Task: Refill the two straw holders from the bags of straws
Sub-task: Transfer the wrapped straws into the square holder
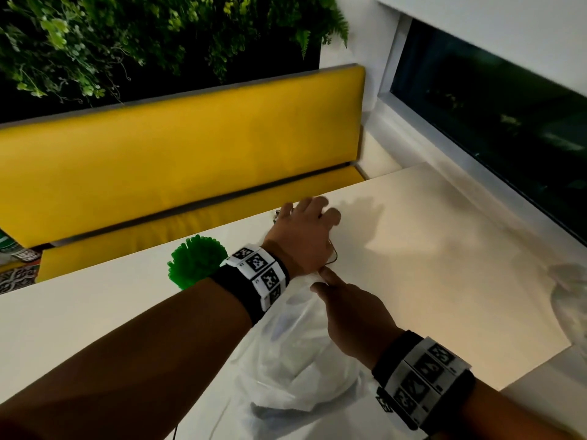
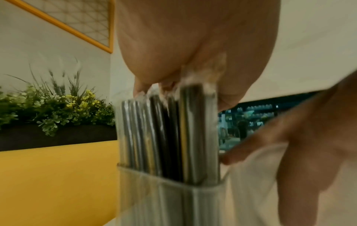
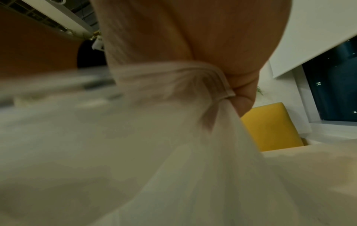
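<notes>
Right hand [image 1: 352,315] fingers pinching thin, slippery plastic bag [image 1: 292,354] neck at lower centre on table [image 1: 444,265]; left hand [image 1: 301,236] fingers gripping wrapped straws [image 2: 170,134] tops in clear holder [image 2: 173,198], mid-frame.

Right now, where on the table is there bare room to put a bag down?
Bare table lies to the right of the left hand, toward the window, and on the near left below the green straws. It is crowded in the middle, where the right hand pinches the white bag.
</notes>
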Available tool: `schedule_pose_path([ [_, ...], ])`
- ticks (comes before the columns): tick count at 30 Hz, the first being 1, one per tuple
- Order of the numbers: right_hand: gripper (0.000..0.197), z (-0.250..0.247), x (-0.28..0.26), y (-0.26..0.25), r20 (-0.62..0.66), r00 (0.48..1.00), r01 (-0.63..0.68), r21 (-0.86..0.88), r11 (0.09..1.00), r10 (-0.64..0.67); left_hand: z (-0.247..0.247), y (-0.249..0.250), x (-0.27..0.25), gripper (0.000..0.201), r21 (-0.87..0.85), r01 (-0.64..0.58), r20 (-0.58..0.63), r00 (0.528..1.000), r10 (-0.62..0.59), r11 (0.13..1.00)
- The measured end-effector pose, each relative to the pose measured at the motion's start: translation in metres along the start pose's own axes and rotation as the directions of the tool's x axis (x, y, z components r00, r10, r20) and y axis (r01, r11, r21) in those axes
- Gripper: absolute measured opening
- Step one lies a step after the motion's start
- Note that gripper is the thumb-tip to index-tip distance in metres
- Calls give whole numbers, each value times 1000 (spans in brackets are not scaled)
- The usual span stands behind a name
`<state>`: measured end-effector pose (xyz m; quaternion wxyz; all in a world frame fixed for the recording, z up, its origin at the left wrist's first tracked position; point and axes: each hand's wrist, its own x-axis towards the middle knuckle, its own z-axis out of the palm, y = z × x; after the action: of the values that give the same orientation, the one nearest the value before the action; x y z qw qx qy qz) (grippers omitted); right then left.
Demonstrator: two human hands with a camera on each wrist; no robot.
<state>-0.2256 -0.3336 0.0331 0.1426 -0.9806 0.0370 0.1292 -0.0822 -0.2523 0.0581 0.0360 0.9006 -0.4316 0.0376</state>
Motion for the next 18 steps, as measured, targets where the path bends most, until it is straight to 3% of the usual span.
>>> schedule_pose_path([
  [2,44,1,0,-2,-5,1000,-1,0,1000,1,-1,2,0,48,-52,44,-89,995,-48,998],
  [6,43,2,0,-2,-20,1000,9,-13,1000,-9,8,0,-4,57,34,106,96,989,-109,994],
  [9,48,3,0,1,-17,1000,20,6,1000,-20,-5,-6,-9,61,-62,95,71,993,-91,994],
  [11,55,7,-2,6,-13,1000,28,40,999,-27,-29,-3,-23,56,-213,28,-166,984,-65,977],
  [12,58,9,-6,10,-27,999,28,63,998,-27,-41,1,-37,45,-306,-75,-324,946,-30,949],
  [13,60,12,-9,13,-57,998,35,88,996,-30,-49,6,-56,31,-363,-188,-420,907,20,913],
  [14,61,15,-12,17,-87,995,51,110,993,-42,-51,14,-78,20,-412,-248,-411,909,64,877],
  [15,59,18,-15,21,-119,991,78,131,988,-63,-47,23,-101,16,-467,-227,-315,946,80,855],
  [16,56,20,-18,24,-154,984,115,161,980,-90,-35,33,-120,19,-519,-130,-129,989,73,845],
  [17,50,22,-21,27,-195,973,163,196,967,-125,-15,41,-136,24,-541,-4,79,995,55,841],
  [18,45,22,-23,29,-242,956,223,233,947,-166,9,47,-147,26,-537,130,265,964,20,834],
])
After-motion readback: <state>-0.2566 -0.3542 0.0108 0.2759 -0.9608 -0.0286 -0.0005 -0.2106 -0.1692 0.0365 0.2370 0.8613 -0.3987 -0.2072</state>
